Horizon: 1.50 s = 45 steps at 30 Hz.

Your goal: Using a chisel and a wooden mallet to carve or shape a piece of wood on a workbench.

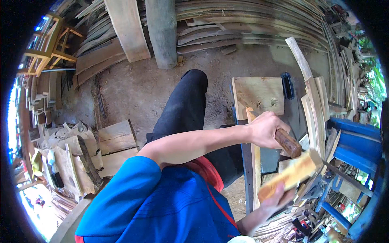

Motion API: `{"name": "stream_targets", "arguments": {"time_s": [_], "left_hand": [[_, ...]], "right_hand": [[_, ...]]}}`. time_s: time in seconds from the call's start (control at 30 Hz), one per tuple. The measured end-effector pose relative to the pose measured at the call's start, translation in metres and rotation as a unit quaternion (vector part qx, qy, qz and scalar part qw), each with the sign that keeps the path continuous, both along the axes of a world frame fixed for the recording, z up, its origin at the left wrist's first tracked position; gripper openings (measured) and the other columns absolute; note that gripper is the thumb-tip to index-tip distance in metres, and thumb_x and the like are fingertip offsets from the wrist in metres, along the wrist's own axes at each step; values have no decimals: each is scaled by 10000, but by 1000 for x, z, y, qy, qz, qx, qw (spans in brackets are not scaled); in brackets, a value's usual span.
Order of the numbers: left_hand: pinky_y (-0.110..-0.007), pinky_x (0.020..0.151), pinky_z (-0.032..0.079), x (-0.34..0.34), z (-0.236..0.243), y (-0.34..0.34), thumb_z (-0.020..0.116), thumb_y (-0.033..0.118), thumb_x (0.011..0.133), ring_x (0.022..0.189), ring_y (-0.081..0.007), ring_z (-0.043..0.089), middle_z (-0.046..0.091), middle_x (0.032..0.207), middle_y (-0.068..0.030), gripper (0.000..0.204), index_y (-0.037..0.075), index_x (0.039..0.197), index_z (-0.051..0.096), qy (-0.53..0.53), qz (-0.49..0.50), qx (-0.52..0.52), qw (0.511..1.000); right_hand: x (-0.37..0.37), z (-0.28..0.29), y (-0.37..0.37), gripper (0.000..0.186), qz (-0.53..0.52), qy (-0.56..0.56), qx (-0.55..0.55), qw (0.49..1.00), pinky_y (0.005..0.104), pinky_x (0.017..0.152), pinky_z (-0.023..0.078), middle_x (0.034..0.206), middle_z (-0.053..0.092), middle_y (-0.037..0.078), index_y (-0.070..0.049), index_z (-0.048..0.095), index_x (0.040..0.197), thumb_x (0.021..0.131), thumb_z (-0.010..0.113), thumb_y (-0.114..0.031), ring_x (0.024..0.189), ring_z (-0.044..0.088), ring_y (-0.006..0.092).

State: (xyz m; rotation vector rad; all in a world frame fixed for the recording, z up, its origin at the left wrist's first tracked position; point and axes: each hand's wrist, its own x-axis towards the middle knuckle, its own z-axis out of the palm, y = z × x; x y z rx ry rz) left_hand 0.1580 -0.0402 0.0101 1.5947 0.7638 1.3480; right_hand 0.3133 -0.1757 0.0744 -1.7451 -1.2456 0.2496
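Right of centre in the frame, the left hand [265,129] is closed around a brown wooden handle [288,143], over a narrow wooden strip [255,174]; the tool's far end is hidden. Just below, the blurred right hand [278,197] holds a pale wooden block [289,176] near the handle's butt, contact unclear. The step looks like striking the handle, and the next move likely calls for a steady handle and a square blow.
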Motion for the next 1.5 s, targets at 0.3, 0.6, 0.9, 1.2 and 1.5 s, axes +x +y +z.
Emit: {"name": "stream_targets", "arguments": {"time_s": [0.3,0.6,0.9,1.2,1.5], "left_hand": [[-398,472,382,1,-1,-2,752,274,656,483,-329,488,484,516,-124,335,45,594,515,6,-9,-9,1000],[-414,473,381,7,-4,0,753,291,647,487,-350,492,478,510,-139,371,40,558,494,41,-9,16,999],[-383,472,384,6,-5,-6,734,217,646,500,-324,495,489,544,-121,259,49,622,538,43,-22,12,999],[-388,466,386,11,-7,-6,720,200,627,498,-319,511,487,536,-113,230,68,608,532,65,-4,64,996],[-401,484,396,8,-12,-7,715,187,594,525,-330,526,500,554,-113,230,62,623,524,101,-22,86,991]], "right_hand": [[0,1,0,776,189,-12,56,980,328,543,505,771,565,140,24,450,1260,822,545,-610,603,576,246],[70,-14,-12,690,426,135,40,894,393,649,510,1056,559,240,92,359,1260,845,582,-411,779,593,269],[44,-6,-8,733,518,294,75,800,401,856,479,1058,563,230,71,333,1308,888,568,-482,934,575,290],[12,-12,-11,666,352,333,229,844,300,497,473,906,566,157,39,431,1209,813,581,-475,695,570,233],[13,-31,-22,449,202,489,105,842,333,584,470,847,539,118,0,479,1040,806,571,-371,710,553,221]]}}
